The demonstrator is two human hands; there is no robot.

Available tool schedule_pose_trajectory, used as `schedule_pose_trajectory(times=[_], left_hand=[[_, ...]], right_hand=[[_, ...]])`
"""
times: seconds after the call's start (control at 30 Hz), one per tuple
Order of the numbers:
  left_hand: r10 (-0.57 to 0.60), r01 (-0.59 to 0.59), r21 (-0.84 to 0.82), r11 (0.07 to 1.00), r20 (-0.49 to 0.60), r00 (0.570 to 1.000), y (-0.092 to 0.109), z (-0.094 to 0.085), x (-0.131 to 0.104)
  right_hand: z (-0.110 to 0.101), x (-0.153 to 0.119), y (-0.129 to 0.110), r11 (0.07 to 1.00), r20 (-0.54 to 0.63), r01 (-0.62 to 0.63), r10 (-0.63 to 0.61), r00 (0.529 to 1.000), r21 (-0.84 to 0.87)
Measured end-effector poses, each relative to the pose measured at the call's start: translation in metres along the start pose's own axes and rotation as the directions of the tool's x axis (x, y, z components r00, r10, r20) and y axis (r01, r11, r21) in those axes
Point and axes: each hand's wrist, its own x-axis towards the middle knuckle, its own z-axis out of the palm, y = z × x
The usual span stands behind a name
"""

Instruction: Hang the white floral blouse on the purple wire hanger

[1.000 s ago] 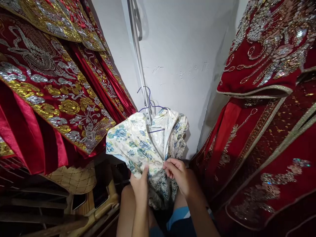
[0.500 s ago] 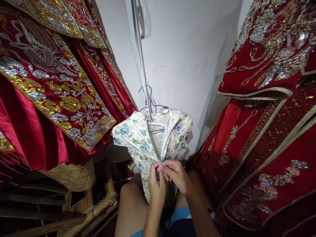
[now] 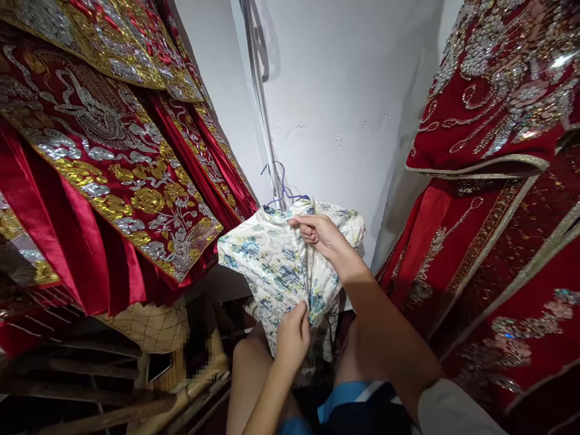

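Observation:
A white garment with blue and green flowers, short-sleeved like a dress or blouse, hangs on a thin purple wire hanger. Its zip seam runs down the middle and is closed between my hands. At the collar end of that seam, my right hand is closed in a pinch; the small zip pull is hidden by the fingers. Lower down, my left hand pinches the fabric at the bottom of the seam, holding it taut.
Red gowns with gold and silver embroidery hang at left, and beaded red gowns at right. A metal pole stands before the white wall. At lower left are a bamboo chair and a phone.
My right hand has moved up along the seam to the collar, and the open gap in the garment has closed. My left hand has shifted slightly down, still pinching the fabric.

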Motion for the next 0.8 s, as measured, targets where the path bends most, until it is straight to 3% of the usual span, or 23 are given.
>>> schedule_pose_trajectory(times=[0.1,0.17,0.23,0.3,0.37,0.5,0.6,0.7,0.8], left_hand=[[-0.010,0.012,-0.011,1.000,0.114,0.993,0.001,-0.024,0.016],[0.020,-0.012,-0.082,0.997,0.097,0.995,0.012,-0.047,0.033],[0.076,-0.084,-0.153,0.985,-0.059,0.995,0.032,-0.074,0.054],[0.141,-0.176,-0.133,0.975,-0.239,0.961,0.054,-0.099,0.079],[0.231,-0.261,-0.058,0.964,-0.314,0.921,0.071,-0.117,0.104],[0.394,-0.376,0.117,0.919,-0.267,0.880,0.086,-0.126,0.138],[0.458,-0.403,0.229,0.886,-0.295,0.838,0.089,-0.124,0.144],[0.444,-0.354,0.273,0.895,-0.460,0.769,0.084,-0.132,0.141],[0.270,-0.212,0.170,0.962,-0.673,0.689,0.059,-0.156,0.143]], right_hand=[[0.005,-0.007,0.002,0.999,-0.001,0.014,-0.014,1.000,-0.033],[0.007,-0.015,0.005,0.998,-0.019,0.014,-0.015,1.000,-0.056],[0.007,-0.022,0.006,0.997,-0.041,0.032,-0.035,0.999,-0.077],[0.007,-0.027,0.004,0.992,-0.043,0.064,-0.069,0.997,-0.105],[0.007,-0.029,0.001,0.985,-0.013,0.100,-0.102,0.995,-0.138],[0.006,-0.022,0.007,0.961,0.041,0.175,-0.170,0.985,-0.213],[0.003,-0.012,0.026,0.938,-0.023,0.181,-0.196,0.980,-0.297],[-0.004,-0.010,0.050,0.917,-0.094,0.118,-0.165,0.982,-0.380],[-0.012,-0.025,0.071,0.915,-0.097,0.040,-0.085,0.992,-0.401]])
